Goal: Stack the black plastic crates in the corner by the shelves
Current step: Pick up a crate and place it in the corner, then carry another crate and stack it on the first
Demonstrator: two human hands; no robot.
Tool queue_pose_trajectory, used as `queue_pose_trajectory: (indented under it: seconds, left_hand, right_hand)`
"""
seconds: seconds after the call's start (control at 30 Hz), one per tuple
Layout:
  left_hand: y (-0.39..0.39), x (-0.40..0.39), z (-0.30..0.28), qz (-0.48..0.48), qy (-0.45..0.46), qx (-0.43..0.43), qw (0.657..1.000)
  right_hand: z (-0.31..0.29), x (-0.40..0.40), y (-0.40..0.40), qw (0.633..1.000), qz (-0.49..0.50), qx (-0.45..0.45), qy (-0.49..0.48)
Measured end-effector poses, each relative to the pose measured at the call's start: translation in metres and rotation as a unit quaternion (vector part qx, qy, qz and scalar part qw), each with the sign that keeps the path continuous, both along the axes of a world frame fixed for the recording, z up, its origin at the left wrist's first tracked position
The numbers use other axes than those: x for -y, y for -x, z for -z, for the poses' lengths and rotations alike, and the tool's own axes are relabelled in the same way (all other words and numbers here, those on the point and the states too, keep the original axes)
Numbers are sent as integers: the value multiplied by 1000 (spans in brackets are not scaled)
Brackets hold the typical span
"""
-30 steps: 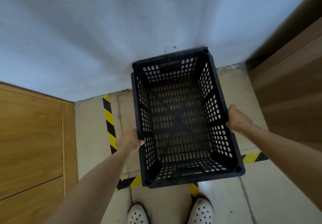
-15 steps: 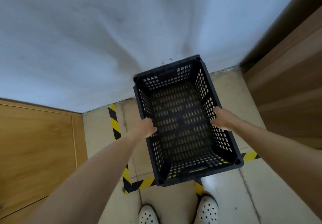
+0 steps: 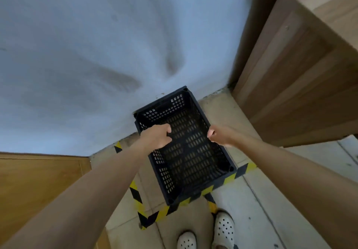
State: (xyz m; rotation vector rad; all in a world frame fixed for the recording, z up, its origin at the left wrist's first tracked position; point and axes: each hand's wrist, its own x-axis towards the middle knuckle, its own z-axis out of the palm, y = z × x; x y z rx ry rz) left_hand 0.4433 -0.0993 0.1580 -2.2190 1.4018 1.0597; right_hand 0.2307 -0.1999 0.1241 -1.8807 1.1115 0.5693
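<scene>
Both hands above a black crate on the floor

The left hand (image 3: 157, 136) hangs loosely curled over the crate's left rim; the right hand (image 3: 219, 135) is curled into a loose fist at the right rim, neither clearly gripping anything. The black crate (image 3: 186, 148) sits below them at frame centre, against the wall (image 3: 96, 55), inside yellow-black tape (image 3: 155, 215), wooden shelves (image 3: 302, 74) to the upper right.
</scene>
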Motion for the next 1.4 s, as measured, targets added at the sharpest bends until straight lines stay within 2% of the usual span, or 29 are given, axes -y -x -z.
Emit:
queue_pose_trajectory:
  seconds: [0.2,0.4,0.53,0.73,0.97,1.17,1.4]
  left_hand:
    - [45,-14,-23,101,2,25,995]
    - [108,-27,-57,206,27,15,978]
    - [157,-44,-74,271,22,10,962]
    - [260,-60,-76,386,-3,10,923]
    - [427,-110,-59,531,-29,-24,847]
    - [551,-186,-56,622,-22,-21,782]
    - [675,-284,-53,669,-36,-17,742]
  right_hand:
    - [-28,-36,68,999,33,-43,1]
    - [-60,-94,129,989,149,-10,1]
    - [-80,-143,171,982,188,-11,0]
    - [-99,-213,272,958,285,-14,3]
    - [-85,-333,424,888,457,-49,9]
    - [-80,-456,523,849,521,-81,-19]
    - [-87,-574,620,812,578,-80,-19]
